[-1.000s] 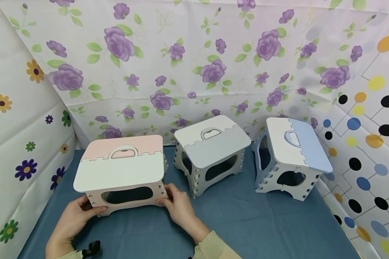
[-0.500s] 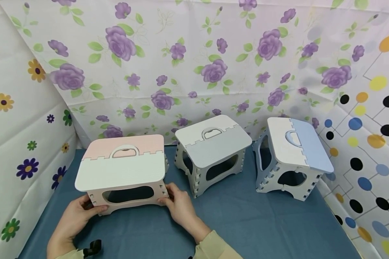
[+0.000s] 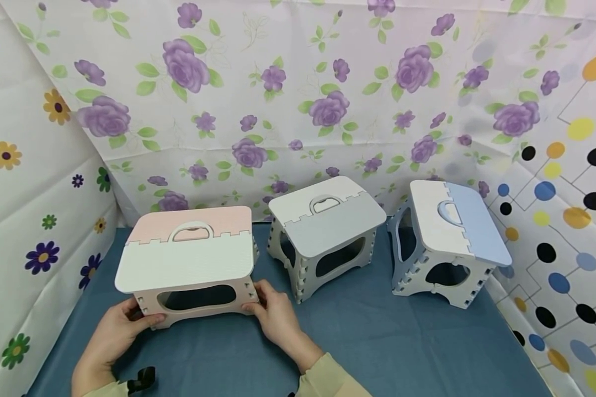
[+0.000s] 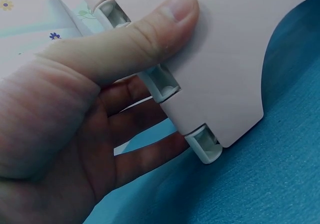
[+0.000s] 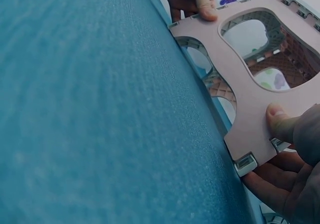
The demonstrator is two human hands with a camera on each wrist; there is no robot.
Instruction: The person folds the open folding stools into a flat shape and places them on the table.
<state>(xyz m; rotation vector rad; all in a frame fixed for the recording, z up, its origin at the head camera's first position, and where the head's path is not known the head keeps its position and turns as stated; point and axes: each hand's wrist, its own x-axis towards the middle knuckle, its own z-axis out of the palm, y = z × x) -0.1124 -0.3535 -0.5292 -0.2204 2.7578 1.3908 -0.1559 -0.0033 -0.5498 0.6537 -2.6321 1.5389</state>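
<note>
A pink and white folding step stool [image 3: 184, 259] stands unfolded on the blue cloth at the left of the head view. My left hand [image 3: 110, 336] grips its front left leg corner, thumb on the pink front panel and fingers behind the hinged edge. At the front right corner my right hand [image 3: 277, 317] pinches the leg the same way. In the left wrist view the left thumb [image 4: 165, 27] presses flat on the panel [image 4: 220, 74] beside the pale hinge pieces. The right wrist view shows the right thumb [image 5: 280, 124] on the panel, fingers curled behind the edge.
A grey and white folding stool [image 3: 328, 220] stands just right of the pink one. Farther right is a blue and white stool [image 3: 449, 226]. Blue cloth [image 3: 402, 347] covers the table; a flowered curtain [image 3: 288, 99] hangs behind, with patterned sheets at both sides.
Both hands keep their hold on the pink and white folding step stool, which stays in place. The whole head view has shifted very slightly to the right.
</note>
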